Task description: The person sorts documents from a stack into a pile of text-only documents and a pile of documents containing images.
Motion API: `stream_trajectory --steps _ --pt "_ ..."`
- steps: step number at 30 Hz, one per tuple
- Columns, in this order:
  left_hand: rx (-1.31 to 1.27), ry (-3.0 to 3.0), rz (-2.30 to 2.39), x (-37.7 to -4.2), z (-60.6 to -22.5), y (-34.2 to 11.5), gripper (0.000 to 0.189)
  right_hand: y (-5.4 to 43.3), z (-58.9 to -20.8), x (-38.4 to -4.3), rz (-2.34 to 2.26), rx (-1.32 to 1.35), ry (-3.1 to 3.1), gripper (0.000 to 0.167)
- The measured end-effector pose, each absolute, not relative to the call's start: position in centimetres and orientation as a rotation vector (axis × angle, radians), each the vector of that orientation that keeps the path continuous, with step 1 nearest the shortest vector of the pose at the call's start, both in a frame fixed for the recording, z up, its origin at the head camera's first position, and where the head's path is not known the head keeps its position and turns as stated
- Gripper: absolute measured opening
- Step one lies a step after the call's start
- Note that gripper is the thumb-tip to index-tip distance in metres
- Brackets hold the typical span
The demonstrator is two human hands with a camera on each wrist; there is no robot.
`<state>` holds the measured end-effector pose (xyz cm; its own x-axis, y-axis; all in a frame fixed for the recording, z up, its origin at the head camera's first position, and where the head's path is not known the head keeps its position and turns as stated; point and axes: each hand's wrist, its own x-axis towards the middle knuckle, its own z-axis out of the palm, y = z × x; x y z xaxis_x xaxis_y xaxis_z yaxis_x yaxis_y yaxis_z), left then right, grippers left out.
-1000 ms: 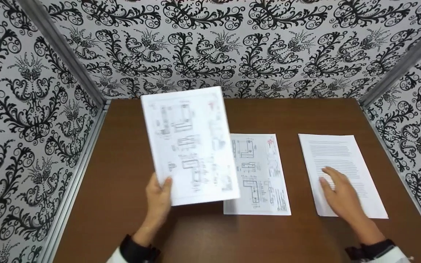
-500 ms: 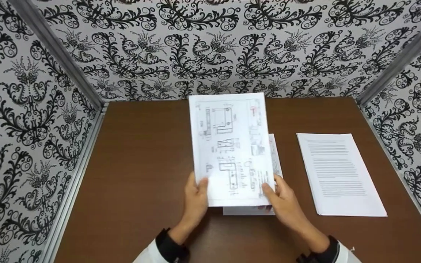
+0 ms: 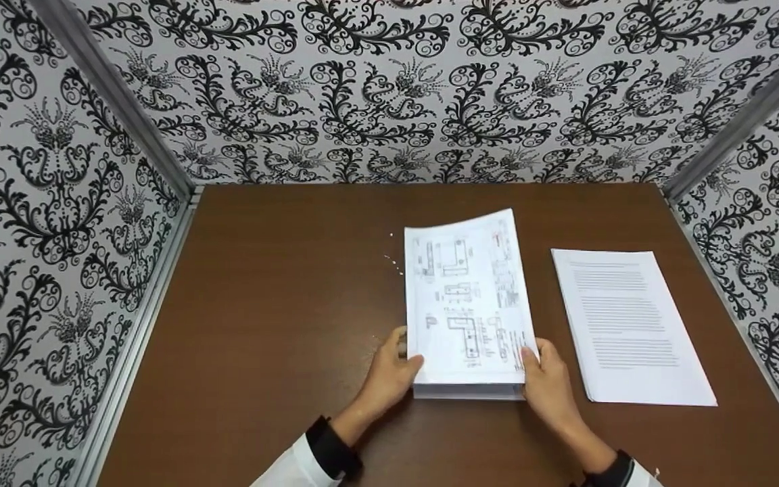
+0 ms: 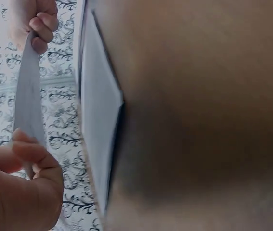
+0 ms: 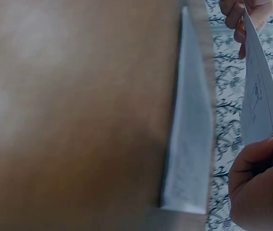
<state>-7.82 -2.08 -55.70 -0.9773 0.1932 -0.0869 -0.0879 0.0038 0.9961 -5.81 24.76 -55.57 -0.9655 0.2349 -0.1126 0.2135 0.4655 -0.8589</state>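
Observation:
Both hands hold a white paper with printed technical drawings (image 3: 464, 297) by its near corners. On its left edge the left hand (image 3: 389, 372) pinches it, thumb on top; the right hand (image 3: 552, 382) grips the right edge the same way. The wrist views show the held paper (image 4: 29, 91) curved and raised off the table. Directly beneath lies a flat paper stack (image 4: 100, 101), mostly covered in the head view, with only its near strip showing. Whether the held paper is one sheet or several, I cannot tell.
To the right on the brown table (image 3: 281, 291) lies a stack of text-printed pages (image 3: 626, 325). Patterned walls (image 3: 389, 88) enclose the back and both sides, with metal strips (image 3: 139, 318) along the edges.
The left hand has carried the drawing paper rightward, then lowered it over the flat stack. The right hand has left the text pages and taken hold of the paper's right edge.

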Motion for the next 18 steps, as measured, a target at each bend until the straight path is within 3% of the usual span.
stream_trajectory --steps 18 --pt "0.084 2.022 1.956 -8.1 -57.9 -1.8 0.059 26.0 -57.3 -5.5 1.445 -0.409 -2.848 0.035"
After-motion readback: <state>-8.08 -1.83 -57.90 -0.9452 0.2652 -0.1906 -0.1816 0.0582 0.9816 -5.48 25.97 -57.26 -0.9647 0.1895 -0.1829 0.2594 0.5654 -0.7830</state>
